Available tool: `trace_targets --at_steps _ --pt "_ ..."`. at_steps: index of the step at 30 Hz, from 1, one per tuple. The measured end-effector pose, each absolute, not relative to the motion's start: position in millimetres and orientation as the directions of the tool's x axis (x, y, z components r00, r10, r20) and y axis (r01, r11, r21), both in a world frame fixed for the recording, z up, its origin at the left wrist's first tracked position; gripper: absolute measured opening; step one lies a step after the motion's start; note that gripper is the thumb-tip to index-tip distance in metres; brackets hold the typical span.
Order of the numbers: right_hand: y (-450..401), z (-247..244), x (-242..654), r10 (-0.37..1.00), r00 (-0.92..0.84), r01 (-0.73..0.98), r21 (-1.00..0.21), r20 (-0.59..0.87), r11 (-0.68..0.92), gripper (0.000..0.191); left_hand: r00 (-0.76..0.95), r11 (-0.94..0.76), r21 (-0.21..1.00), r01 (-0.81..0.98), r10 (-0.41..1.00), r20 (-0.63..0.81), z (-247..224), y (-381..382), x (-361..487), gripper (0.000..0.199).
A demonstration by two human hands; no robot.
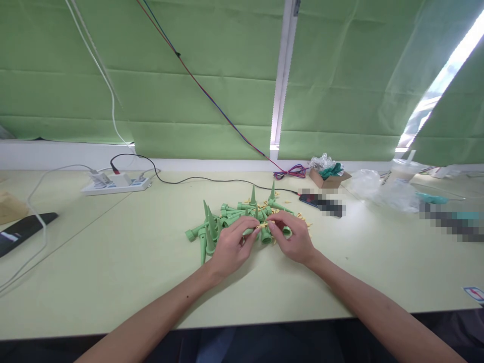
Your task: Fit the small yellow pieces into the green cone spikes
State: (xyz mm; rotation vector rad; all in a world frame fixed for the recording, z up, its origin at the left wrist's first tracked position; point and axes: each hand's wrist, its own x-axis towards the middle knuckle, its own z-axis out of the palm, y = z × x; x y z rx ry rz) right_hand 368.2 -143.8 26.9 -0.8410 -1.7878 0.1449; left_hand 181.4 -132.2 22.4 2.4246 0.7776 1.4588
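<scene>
A pile of green plastic spikes [212, 227], hollow and cone-shaped with wide collars, lies in front of me; a few stand point up. My left hand [232, 244] is closed around one green spike [248, 232], its collar end toward the right. Between the fingertips of my right hand [293, 236] is a small yellow plastic piece [263, 226], held against the end of that spike. Whether the piece sits inside the spike is hidden by my fingers. More small yellow pieces [309, 225] are scattered behind and beside my right hand.
Behind the pile, a black cable runs from a white power strip [117, 187] to a phone [321, 203]. Farther back are a coiled red-blue wire [290, 172], a small cardboard box [329, 179] and a cup [400, 173] in clear plastic. A black object [28, 229] lies far left.
</scene>
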Motion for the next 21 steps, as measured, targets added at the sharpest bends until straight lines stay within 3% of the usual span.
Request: trace_targets --at_steps 21 --pt "-141.8 23.4 368.9 0.639 -0.210 0.405 -0.529 0.740 0.746 0.010 0.374 -0.859 0.374 0.350 0.494 0.785 26.2 -133.2 181.9 0.017"
